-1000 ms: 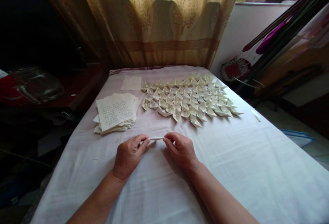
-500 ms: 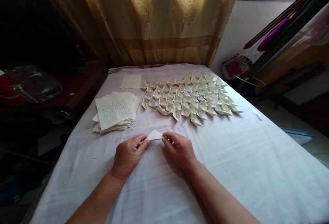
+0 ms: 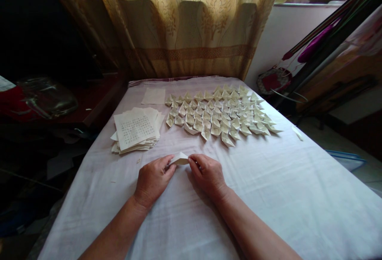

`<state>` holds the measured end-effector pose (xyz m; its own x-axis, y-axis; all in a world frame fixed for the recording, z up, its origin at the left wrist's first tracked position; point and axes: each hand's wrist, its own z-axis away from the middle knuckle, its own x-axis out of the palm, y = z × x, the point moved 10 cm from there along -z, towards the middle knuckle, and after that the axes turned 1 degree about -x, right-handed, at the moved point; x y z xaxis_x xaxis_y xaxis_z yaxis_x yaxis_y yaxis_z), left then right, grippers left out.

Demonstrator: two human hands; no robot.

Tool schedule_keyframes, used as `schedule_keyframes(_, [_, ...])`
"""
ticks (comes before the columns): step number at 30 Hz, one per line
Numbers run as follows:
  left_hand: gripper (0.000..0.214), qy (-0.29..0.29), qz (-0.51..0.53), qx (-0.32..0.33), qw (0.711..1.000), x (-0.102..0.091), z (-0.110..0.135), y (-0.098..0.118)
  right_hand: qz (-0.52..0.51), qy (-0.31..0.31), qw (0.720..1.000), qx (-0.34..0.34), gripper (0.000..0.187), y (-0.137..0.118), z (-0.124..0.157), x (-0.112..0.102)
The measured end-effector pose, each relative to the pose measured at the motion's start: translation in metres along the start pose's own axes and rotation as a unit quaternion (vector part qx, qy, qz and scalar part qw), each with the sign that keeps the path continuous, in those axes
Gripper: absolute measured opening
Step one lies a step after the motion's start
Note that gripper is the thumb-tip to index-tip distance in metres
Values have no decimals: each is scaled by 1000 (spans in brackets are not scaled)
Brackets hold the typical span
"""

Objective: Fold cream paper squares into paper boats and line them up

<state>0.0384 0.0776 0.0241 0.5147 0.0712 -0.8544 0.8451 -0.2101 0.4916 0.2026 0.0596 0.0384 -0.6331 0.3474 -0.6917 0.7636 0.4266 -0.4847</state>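
Observation:
Between my two hands is a small folded piece of white paper (image 3: 180, 159), peaked at the top and bulging toward me below. My left hand (image 3: 155, 178) pinches its left end between thumb and fingers. At its right end my right hand (image 3: 208, 174) has the same kind of pinch. Beyond my hands lie rows of folded paper boats (image 3: 216, 113), packed close together. To the left of them a stack of paper sheets (image 3: 135, 129) rests, its top sheet covered in handwriting.
A single blank sheet (image 3: 153, 96) lies behind the stack on the white-covered table (image 3: 262, 196). A patterned curtain (image 3: 191, 29) hangs past the far edge. On a dark red surface at the left stands a clear glass jar (image 3: 49, 96). A small paper scrap (image 3: 297, 133) lies near the right edge.
The folded paper has gone from a flat triangle to a slightly opened shape, its lower edge now bowed. Both hands keep their pinch, and the view has shifted slightly.

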Motion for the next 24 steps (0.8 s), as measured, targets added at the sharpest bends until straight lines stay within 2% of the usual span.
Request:
schedule_keyframes(3, [30,-18,-20,-18,999,1,1,3,6,1,1000,-30,17,-9,0,0])
schedule_keyframes(6, [22,-24,-68,-3,997,-1,1,8,2,5,999,-48,15,-17,0,0])
schedule_keyframes(9, [25,-23,-121,20,992,-2,2,13,-8,17,999,-49,15,-19,1,1])
schedule_keyframes(11, [28,-13,-139,33,990,-2,2,14,-27,33,999,-17,15,-14,1,0])
schedule_keyframes(13, [28,1,-142,39,989,-3,2,14,-59,48,996,45,15,-2,1,-1])
schedule_keyframes(15, [30,12,-135,38,990,-5,2,14,-96,47,989,106,14,9,2,1])
schedule_keyframes(17, [33,12,-118,29,992,-5,2,13,-126,38,983,129,16,13,2,3])
schedule_keyframes(24, [37,-23,-3,-21,1000,0,2,6,-131,63,989,34,18,-3,2,-5])
